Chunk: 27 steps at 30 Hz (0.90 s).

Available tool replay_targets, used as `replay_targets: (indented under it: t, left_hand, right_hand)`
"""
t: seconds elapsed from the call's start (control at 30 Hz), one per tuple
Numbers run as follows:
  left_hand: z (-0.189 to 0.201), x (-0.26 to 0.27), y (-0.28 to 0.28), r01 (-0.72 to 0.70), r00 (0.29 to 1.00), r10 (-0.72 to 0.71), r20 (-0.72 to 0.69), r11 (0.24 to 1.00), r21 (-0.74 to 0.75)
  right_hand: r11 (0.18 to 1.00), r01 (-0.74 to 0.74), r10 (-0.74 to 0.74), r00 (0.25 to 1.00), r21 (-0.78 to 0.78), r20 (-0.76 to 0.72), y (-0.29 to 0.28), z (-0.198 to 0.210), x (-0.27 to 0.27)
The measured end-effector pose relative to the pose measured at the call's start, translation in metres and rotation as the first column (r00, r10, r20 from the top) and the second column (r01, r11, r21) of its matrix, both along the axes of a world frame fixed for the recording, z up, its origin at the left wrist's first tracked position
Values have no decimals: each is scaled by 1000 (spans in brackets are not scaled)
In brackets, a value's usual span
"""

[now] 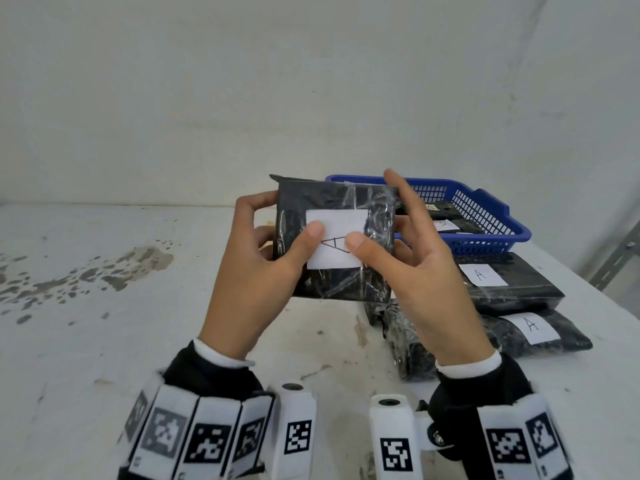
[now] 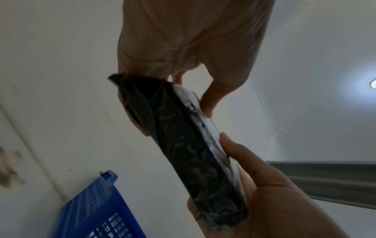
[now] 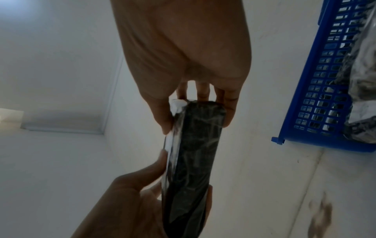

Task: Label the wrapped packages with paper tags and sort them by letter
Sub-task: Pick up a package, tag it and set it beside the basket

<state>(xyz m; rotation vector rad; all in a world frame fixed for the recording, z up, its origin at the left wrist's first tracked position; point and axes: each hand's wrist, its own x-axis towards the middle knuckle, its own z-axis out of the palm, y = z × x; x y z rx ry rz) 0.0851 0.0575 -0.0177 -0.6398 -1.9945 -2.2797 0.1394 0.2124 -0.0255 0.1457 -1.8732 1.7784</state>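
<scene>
A black wrapped package [image 1: 346, 285] is held up above the table, between both hands. On its front sits a white paper tag [image 1: 337, 220] with a hand-drawn A lying on its side. My left hand [image 1: 294, 251] grips the package's left edge, thumb pressed on the tag and fingers behind. My right hand [image 1: 381, 254] grips the right edge, thumb on the tag and index finger over the top corner. The left wrist view shows the package [image 2: 183, 153] edge-on below the left hand [image 2: 183, 48]. The right wrist view shows the same package [image 3: 197, 153] pinched by the right hand [image 3: 183, 48].
A blue mesh basket [image 1: 485, 216] at the back right holds tagged black packages. Two black packages tagged A [image 1: 512, 282] [image 1: 540, 330] lie on the table in front of it. Another black package [image 1: 405, 344] lies under my right wrist. The white table [image 1: 104, 341] has dark stains at the left.
</scene>
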Motion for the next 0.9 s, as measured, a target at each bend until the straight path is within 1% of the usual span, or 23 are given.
replay_targets:
  t: [0.13, 0.4, 0.5, 0.57, 0.63, 0.7, 0.83, 0.9]
  left_hand:
    - [1, 0, 0, -37, 999, 37, -14, 999, -19]
    - [-1, 0, 0, -83, 992, 72, -103, 990, -114]
    - [-1, 0, 1, -137, 983, 116, -141, 979, -148]
    - [-1, 0, 1, -149, 987, 139, -78, 977, -151]
    - [-1, -1, 2, -107, 994, 109, 18, 989, -104]
    - [0, -1, 2, -82, 996, 85, 39, 994, -78]
    - [-1, -3, 1, -98, 995, 98, -2, 994, -50]
    - [-1, -4, 1, -94, 996, 94, -1, 995, -37]
  right_hand:
    - [998, -8, 9, 1000, -61, 15, 2, 1, 1]
    - [999, 36, -34, 998, -36, 47, 5, 3, 4]
    - [993, 84, -82, 996, -86, 28, 8, 0, 3]
    - [980, 102, -99, 995, -169, 32, 10, -1, 2]
    - [971, 103, -92, 994, -215, 62, 11, -1, 1]
    - [975, 108, -91, 991, -193, 96, 9, -1, 0]
    - [990, 124, -115, 984, -62, 133, 7, -1, -1]
    - [991, 119, -110, 983, -58, 148, 8, -1, -1]
